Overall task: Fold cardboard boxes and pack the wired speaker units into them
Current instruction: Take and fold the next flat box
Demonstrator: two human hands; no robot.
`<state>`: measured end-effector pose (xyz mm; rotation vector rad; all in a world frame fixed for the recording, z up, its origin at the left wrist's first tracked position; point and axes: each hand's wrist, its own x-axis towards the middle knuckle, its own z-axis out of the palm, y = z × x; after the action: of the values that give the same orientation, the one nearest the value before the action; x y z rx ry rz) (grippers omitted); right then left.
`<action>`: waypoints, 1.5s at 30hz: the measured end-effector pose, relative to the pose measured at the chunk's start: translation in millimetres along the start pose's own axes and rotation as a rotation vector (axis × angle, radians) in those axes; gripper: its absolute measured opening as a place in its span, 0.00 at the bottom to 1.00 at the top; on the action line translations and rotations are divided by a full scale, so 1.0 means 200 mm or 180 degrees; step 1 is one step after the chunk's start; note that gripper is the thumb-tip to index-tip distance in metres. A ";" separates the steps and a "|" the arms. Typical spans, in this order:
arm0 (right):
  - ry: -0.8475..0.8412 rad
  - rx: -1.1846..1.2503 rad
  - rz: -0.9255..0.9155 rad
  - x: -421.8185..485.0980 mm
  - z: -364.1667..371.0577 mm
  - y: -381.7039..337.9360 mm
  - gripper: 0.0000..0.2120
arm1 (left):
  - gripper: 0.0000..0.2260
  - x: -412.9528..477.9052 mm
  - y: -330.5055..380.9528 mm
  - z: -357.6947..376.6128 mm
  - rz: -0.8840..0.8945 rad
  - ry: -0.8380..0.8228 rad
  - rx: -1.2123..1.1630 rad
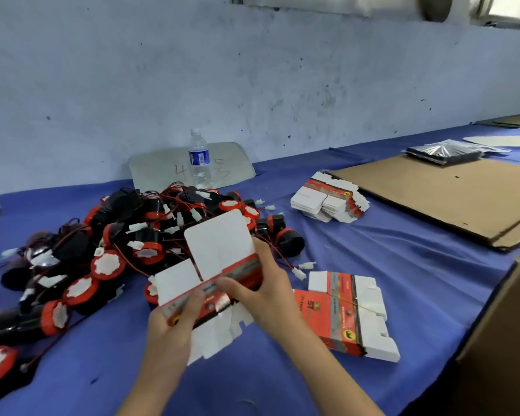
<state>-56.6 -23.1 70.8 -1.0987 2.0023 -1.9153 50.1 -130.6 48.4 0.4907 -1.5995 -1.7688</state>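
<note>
Between my fingers (192,304): the half-folded cardboard box (222,250), held over the worktop (418,265), with the speaker units (111,244) heaped just past my fingertips.
Left hand (171,322): curled round the box's near left corner.
Right hand (270,292): thumb and fingers pinching its right end.
Handling: light, thin card, I judge. It creases easily, so I grip at edges and fold lines, not flaps.
Look: red print outside, white inside, top flaps standing open.
Right of my fingers: flat box blanks (345,313).
</note>
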 end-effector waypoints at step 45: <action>0.0297 0.1257 0.0033 -0.08 0.01 0.15 0.32 | 0.36 -0.10 -0.13 0.06 0.1290 -0.0801 0.1085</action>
<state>-56.0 -16.9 36.3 -0.9072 1.5632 -2.2617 50.0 -107.6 21.3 0.0813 -2.0249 -1.2978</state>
